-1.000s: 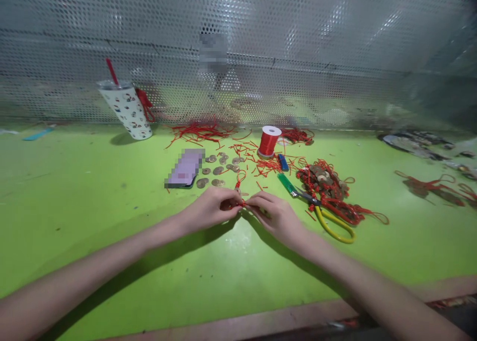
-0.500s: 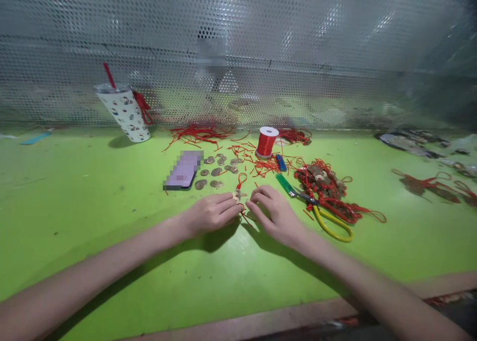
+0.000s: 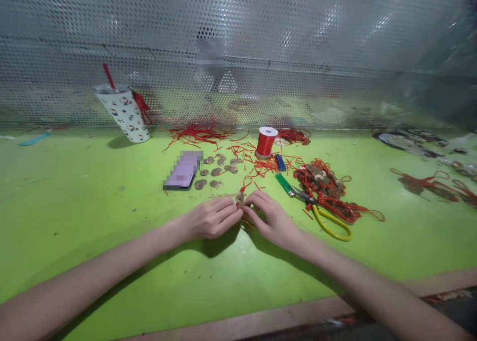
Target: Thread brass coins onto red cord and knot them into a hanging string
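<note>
Between my hands is a coin charm [image 3: 239, 199] with a knotted red cord [image 3: 246, 183] looping up from it. My left hand [image 3: 214, 217] pinches the charm from the left. From the right, the thumb and forefinger of my right hand [image 3: 269, 216] close on it too, around the loose cord ends below the coins; my fingers partly hide them. Several loose coins [image 3: 216, 172] lie beyond my left hand. Right of my right hand are yellow-handled scissors [image 3: 331, 226], a green lighter [image 3: 285, 185] and a heap of corded coins [image 3: 321, 179].
A spool of red cord [image 3: 266, 143] stands behind cord scraps, beside a blue lighter [image 3: 280, 162]. A phone [image 3: 184, 169] lies to the left. Farther back stands a tumbler with a straw [image 3: 124, 115] before a perforated metal screen [image 3: 167, 57]. More corded charms [image 3: 428, 186] lie far right.
My right hand has moved left and now meets my left hand at the charm; its fingers have closed. The charm has turned slightly, its loop leaning more to the right.
</note>
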`<state>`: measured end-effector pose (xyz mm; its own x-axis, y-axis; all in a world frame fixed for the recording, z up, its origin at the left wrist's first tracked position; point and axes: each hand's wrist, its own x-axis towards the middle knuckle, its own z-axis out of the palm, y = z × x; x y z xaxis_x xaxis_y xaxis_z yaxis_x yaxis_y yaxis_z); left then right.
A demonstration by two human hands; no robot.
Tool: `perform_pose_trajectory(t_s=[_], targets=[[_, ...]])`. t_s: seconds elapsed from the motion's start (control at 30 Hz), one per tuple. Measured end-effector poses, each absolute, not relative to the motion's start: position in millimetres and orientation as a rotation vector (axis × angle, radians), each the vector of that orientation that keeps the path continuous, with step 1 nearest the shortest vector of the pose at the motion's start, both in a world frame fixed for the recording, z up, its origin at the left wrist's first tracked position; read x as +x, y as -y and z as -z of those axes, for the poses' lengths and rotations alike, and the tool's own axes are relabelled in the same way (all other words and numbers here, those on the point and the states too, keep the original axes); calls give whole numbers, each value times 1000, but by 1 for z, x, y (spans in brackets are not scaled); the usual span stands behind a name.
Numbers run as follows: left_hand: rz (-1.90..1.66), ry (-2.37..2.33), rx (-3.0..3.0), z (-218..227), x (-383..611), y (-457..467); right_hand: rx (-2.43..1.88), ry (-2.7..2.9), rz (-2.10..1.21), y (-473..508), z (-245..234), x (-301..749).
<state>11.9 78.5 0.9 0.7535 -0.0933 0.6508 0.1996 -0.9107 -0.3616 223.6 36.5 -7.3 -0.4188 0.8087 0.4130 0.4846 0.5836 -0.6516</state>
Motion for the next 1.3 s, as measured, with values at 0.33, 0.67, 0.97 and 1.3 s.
perform_pose_trajectory(t_s=[0.33,0.67,0.97,1.3], targets=[[1065,284,-2644,9,14,-79,-1043,1981,-874,-40,3,223],[1047,292,-2625,11,14,-80,-1133,2040,-358,-45,0,234],[1016,260,-2577,12,11,-80,-1193,2011,-756,-39,-1,221],[992,404,-2629,10,11,-82,-1198,1802,-1311,-40,-10,227]])
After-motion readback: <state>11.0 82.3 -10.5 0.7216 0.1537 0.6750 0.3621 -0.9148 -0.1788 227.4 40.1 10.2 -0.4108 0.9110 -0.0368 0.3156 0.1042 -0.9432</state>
